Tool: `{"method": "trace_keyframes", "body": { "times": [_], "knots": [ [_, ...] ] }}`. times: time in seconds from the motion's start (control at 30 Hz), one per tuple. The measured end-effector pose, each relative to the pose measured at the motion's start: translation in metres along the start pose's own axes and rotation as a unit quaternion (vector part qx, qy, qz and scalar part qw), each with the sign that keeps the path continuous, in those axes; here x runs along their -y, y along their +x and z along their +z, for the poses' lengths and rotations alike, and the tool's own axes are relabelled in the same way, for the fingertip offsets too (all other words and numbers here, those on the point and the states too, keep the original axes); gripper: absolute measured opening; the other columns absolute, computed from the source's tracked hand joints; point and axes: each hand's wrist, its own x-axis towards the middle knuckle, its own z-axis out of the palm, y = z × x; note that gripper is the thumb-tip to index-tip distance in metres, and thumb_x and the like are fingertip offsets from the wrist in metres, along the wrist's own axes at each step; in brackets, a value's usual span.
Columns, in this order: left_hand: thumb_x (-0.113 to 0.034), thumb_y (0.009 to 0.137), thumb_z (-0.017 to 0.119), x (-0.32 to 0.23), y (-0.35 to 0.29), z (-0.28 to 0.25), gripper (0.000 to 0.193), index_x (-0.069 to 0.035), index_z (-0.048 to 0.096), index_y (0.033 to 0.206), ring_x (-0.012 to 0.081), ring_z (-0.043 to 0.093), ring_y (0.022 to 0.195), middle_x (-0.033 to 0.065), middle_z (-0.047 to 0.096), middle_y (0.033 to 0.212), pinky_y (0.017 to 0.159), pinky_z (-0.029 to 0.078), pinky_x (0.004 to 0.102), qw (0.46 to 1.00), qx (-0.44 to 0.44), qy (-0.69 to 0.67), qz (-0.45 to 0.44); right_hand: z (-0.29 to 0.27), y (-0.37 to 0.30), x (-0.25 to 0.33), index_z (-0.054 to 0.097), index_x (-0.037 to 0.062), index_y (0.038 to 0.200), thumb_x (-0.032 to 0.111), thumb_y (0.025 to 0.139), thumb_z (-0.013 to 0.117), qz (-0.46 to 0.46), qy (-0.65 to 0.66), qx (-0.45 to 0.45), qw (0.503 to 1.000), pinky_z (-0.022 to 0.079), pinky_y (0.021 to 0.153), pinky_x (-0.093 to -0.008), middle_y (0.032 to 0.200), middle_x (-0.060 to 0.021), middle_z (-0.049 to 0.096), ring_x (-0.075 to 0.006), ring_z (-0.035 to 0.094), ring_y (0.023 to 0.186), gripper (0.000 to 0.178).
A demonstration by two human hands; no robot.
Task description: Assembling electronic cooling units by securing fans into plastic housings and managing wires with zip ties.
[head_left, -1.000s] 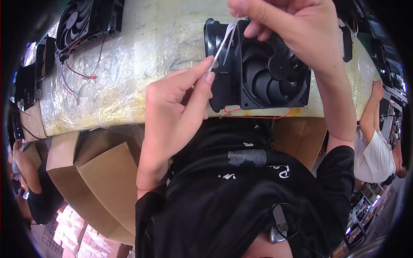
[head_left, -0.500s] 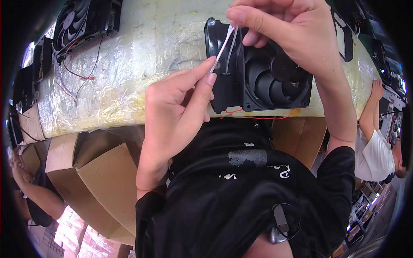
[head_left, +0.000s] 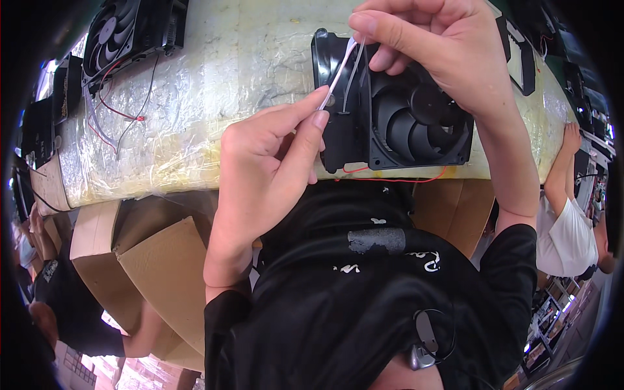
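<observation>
My left hand (head_left: pixel 272 156) pinches the lower part of a thin white wire (head_left: pixel 337 79) between thumb and forefinger. Higher up and to the right, my right hand (head_left: pixel 439 55) has its thumb and fingers closed on the wire's upper end, so it runs taut and slanted between both hands. A thin greyish strip (head_left: pixel 351 83) also runs from my right fingertips down to the black housing. Beneath my hands lies a black cooling fan (head_left: pixel 416 127) joined to a flat black housing (head_left: pixel 348 140). Red wire (head_left: pixel 409 179) loops along its near edge.
The table (head_left: pixel 214 84) is covered with clear plastic film. Another black fan (head_left: pixel 114 32) with loose wires lies at the far left. Open cardboard boxes (head_left: pixel 162 260) stand below the near edge. One co-worker (head_left: pixel 78 305) is at lower left, another (head_left: pixel 565 234) at right.
My hands and the white wire keep almost the same pose. The co-worker at lower left has leaned in, with an arm now at the cardboard box.
</observation>
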Motion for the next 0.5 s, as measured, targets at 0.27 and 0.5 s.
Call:
{"method": "trace_keyframes", "body": {
  "times": [0.27, 0.5],
  "knots": [
    [0.000, 0.093, 0.061, -0.0001, 0.0010, 0.0009, 0.025, 0.002, 0.067, 0.118, 0.0049, 0.053, 0.051, 0.0049, 0.061, 0.072, 0.047, 0.039, 0.0200, 1.000, -0.003, -0.005, -0.003, -0.0001, 0.0019, -0.0031, 0.071, -0.0083, 0.096, 0.007, 0.089, 0.070, 0.004, 0.023, -0.012, 1.000, 0.053, 0.053, -0.0179, 0.078, -0.0106, 0.071, -0.0092, 0.067, 0.060, 0.016],
    [-0.003, 0.094, 0.061, -0.0033, -0.0019, -0.0016, 0.025, 0.003, 0.067, 0.118, 0.0049, 0.055, 0.054, 0.0046, 0.063, 0.070, 0.049, 0.042, 0.0196, 1.000, 0.008, 0.005, -0.022, 0.0017, -0.0032, 0.0019, 0.071, -0.0080, 0.095, 0.007, 0.089, 0.070, 0.014, 0.012, 0.006, 1.000, 0.052, 0.052, -0.0176, 0.077, -0.0099, 0.071, -0.0083, 0.066, 0.059, 0.016]
  ]
}}
